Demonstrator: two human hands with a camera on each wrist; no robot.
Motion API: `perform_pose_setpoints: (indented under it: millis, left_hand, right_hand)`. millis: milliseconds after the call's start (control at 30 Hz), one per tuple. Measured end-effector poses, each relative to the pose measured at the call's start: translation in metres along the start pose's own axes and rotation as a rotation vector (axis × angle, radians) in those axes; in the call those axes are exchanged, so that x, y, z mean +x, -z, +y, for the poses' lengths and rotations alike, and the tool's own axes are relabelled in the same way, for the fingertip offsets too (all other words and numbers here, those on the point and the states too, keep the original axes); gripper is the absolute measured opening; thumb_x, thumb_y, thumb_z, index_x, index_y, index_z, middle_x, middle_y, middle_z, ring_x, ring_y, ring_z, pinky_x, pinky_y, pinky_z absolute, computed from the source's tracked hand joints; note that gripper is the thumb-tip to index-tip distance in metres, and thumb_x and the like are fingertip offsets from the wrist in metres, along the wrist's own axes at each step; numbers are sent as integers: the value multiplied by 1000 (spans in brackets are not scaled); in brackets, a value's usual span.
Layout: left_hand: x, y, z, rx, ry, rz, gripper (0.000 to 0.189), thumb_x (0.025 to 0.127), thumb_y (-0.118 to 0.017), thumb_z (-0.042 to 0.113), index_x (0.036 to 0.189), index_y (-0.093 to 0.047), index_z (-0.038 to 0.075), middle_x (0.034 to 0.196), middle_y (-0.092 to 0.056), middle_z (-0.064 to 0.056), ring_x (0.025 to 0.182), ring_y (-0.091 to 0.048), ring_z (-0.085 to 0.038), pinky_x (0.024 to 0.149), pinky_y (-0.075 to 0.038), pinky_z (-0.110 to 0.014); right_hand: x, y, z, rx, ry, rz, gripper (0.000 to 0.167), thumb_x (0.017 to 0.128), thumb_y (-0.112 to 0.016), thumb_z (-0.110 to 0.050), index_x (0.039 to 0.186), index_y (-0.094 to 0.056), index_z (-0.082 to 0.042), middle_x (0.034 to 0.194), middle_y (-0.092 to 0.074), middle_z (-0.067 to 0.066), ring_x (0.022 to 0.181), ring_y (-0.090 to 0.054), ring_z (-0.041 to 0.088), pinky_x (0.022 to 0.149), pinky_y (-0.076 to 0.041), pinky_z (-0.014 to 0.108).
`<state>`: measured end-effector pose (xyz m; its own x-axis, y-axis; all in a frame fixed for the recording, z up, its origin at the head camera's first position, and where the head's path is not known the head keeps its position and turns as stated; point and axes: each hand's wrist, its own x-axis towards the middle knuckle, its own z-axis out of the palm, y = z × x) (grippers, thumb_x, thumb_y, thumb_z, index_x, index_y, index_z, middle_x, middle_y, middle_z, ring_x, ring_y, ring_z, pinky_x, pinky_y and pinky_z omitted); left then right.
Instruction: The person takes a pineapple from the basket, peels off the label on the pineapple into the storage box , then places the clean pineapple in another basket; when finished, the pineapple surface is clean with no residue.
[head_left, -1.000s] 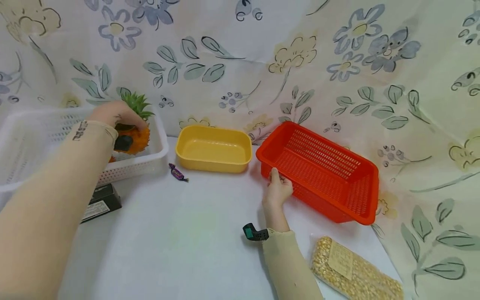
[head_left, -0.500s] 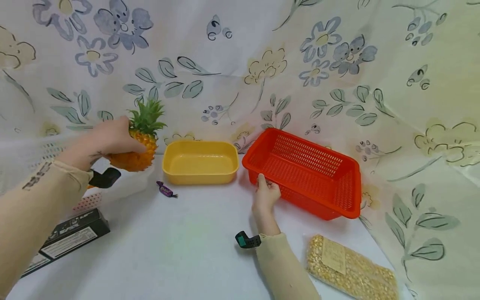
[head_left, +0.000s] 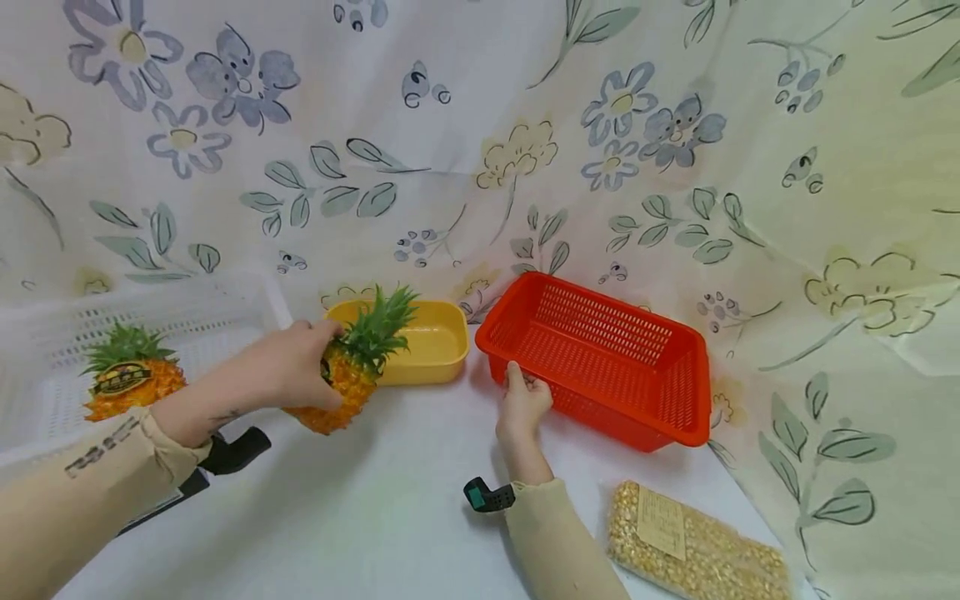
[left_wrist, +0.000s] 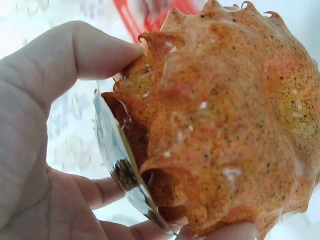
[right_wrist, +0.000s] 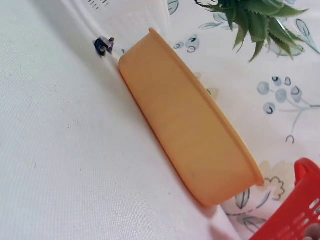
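My left hand (head_left: 296,371) grips an orange pineapple (head_left: 351,379) with a green leafy crown, held above the table just in front of the yellow tub (head_left: 435,372). In the left wrist view the thumb and fingers curl round the spiky fruit (left_wrist: 235,115), and a paper label (left_wrist: 127,165) stands out between palm and skin. My right hand (head_left: 522,410) pinches the near left rim of the red slotted basket (head_left: 592,414), thumb on top. A second pineapple (head_left: 138,387) with a dark label lies in the white basket (head_left: 225,312), partly behind my left forearm.
A bag of yellow corn kernels (head_left: 697,546) lies at the right front. Below my left wrist a black box (head_left: 187,490) is mostly covered by the arm. The right wrist view shows a purple wrapped candy (right_wrist: 104,46) beside the tub. Floral cloth (head_left: 450,125) hangs behind.
My left hand has lifted the pineapple out of the white basket and carried it right, uncovering the second pineapple. The right hand keeps its hold on the red basket's rim. The head view has shifted.
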<state>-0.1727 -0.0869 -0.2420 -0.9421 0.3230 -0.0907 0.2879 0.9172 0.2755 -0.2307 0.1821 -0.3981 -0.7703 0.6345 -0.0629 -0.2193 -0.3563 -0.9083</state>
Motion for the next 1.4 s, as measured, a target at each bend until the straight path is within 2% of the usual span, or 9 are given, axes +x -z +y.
perform_pose_setpoints:
  millis: [167, 367, 467, 633, 833, 933, 1033, 1233, 1400]
  left_hand:
    - [-18, -28, 8, -31, -68, -23, 83, 56, -81, 31, 126, -44, 7, 104, -52, -16, 76, -54, -21, 61, -49, -34]
    - [-23, -67, 7, 18, -51, -105, 86, 52, -82, 32, 127, -47, 12, 106, -53, -10, 79, -52, -20, 65, -49, -37]
    - [-24, -80, 7, 16, -64, -120, 85, 50, -83, 30, 126, -49, 13, 102, -53, -8, 80, -50, -21, 66, -49, -38]
    - [-26, -86, 7, 20, -162, -113, 83, 46, -83, 23, 123, -52, 15, 97, -51, -2, 80, -48, -17, 64, -47, -36]
    - [-18, -82, 9, 110, -300, -126, 82, 46, -83, 19, 123, -53, 20, 100, -50, 5, 84, -46, -15, 63, -44, -34]
    - [-15, -81, 9, 155, -342, -117, 83, 45, -83, 20, 122, -53, 21, 101, -50, 6, 85, -46, -14, 64, -44, -35]
    - [-13, -79, 10, 187, -358, -130, 82, 46, -83, 20, 122, -53, 25, 102, -50, 8, 85, -46, -14, 67, -46, -36]
    - [-9, -75, 15, 187, -339, -201, 81, 49, -85, 17, 123, -53, 28, 106, -52, 7, 89, -47, -15, 74, -48, -41]
    - [-7, -72, 17, 172, -311, -233, 81, 50, -85, 16, 123, -54, 29, 108, -53, 7, 89, -47, -15, 76, -49, -42]
  right_hand:
    - [-3, -1, -4, -10, -34, -14, 9, 85, -64, -13, 83, -58, -6, 69, -53, -2, 63, -47, 17, 59, -43, 28]
    - [-4, 4, -3, -54, -21, -27, 12, 86, -63, -14, 80, -59, -5, 68, -54, 1, 65, -49, 20, 59, -43, 28]
    - [-7, 7, -2, -131, -68, -46, 16, 86, -63, -19, 83, -58, -5, 74, -57, 6, 72, -51, 24, 62, -44, 30]
    - [-11, 9, -1, -252, -161, -121, 17, 85, -63, -22, 85, -56, -7, 83, -59, 8, 81, -54, 25, 68, -46, 34]
    - [-12, 4, -7, -264, -141, -226, 12, 82, -64, -14, 85, -60, -3, 76, -59, 6, 74, -57, 21, 62, -48, 32]
    - [-13, 2, -13, -334, -154, -339, 16, 83, -63, -15, 91, -61, -1, 79, -59, 6, 78, -58, 23, 64, -50, 33]
    - [-13, 3, -17, -477, -153, -508, 22, 84, -63, -18, 98, -62, -1, 85, -61, 6, 80, -58, 22, 67, -52, 35]
    - [-13, 8, -31, -780, -33, -969, 43, 82, -68, -31, 116, -60, -6, 112, -62, 8, 98, -57, 22, 84, -50, 43]
    - [-18, 10, -41, -934, 90, -1314, 62, 77, -74, -32, 131, -49, -12, 133, -50, 6, 119, -47, 33, 90, -46, 46]
